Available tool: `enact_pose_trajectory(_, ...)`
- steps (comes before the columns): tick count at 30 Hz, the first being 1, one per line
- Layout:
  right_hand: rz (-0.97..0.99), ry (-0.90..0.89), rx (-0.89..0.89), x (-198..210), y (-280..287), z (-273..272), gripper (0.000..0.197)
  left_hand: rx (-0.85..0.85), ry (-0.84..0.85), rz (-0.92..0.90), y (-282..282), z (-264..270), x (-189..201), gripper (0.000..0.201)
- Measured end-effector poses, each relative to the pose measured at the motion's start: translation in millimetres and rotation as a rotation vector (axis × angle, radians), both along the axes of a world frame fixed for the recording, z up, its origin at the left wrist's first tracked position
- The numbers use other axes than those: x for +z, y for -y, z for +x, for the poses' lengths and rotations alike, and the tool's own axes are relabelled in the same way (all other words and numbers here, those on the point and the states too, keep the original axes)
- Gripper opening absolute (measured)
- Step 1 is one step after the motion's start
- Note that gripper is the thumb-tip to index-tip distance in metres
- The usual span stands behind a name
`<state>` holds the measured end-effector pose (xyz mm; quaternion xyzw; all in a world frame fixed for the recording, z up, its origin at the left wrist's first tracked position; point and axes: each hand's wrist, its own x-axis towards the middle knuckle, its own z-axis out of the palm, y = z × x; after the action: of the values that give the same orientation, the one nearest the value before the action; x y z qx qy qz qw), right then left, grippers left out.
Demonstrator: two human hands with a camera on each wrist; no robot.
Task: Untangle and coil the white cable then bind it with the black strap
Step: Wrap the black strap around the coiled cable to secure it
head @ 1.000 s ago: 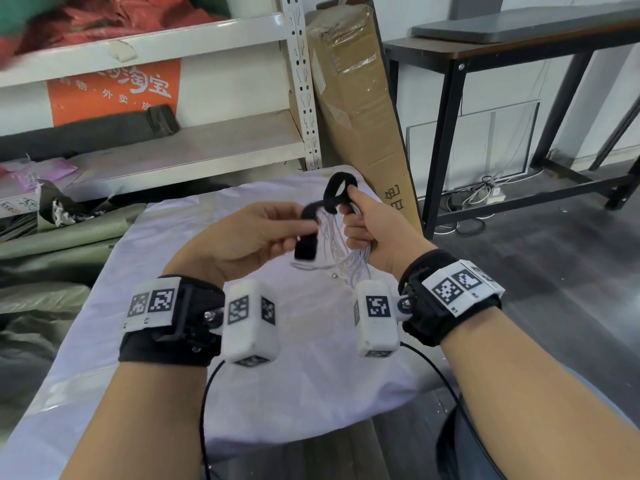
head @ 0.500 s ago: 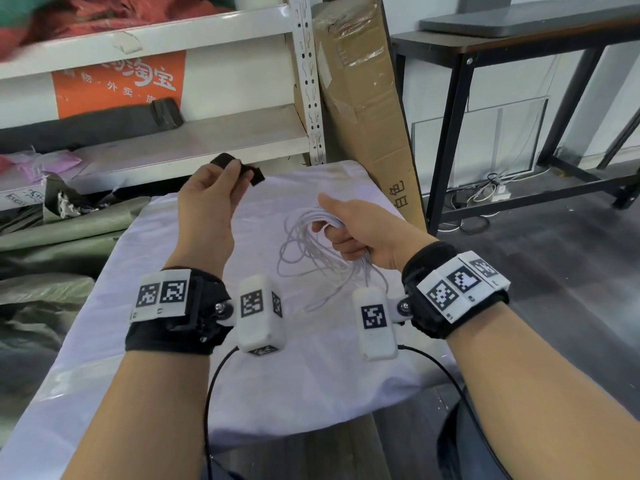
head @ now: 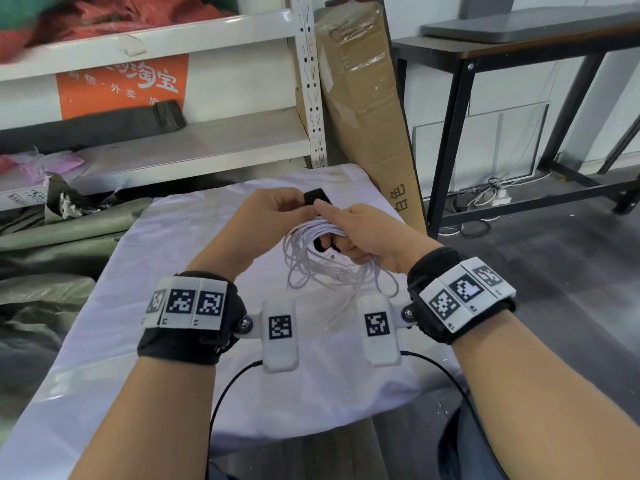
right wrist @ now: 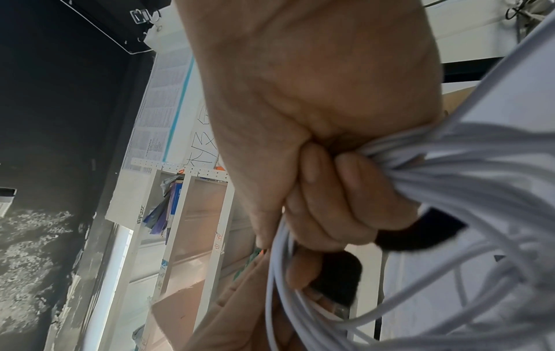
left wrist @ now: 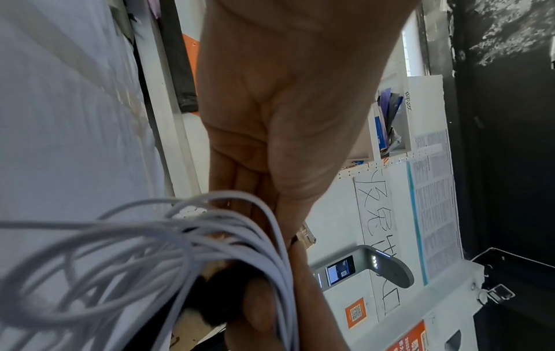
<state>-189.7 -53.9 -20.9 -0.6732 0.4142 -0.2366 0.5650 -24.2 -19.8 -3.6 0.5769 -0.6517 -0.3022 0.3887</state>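
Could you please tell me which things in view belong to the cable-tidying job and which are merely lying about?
Part of the job:
- white cable, loops bunched in the right hand
- black strap, pinched by the left hand at the bundle's top

Lying about:
- cardboard box leaning by the shelf
- orange sign
- green tarps
- black table

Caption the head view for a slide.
Right hand grips coiled white cable while left hand brings black strap to it.
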Motion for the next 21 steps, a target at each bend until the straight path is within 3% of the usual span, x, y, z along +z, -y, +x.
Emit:
enact_pose_trajectory(11,0.015,0.035,-0.053,-4,3,2,0.038,-0.02,-0.036,0.108,-2,-5,-2,0.025)
enact_pose_trajectory(16,0.047,0.089,-0.032,-5,3,0,0.039,0.016,0.034,0.053,-1,-9,-2,0.014)
enact_pose_trajectory(21,0.069,0.173,-0.027,-6,1,0,0.031,0.116,0.022,0.023,6,-10,-5,0.019)
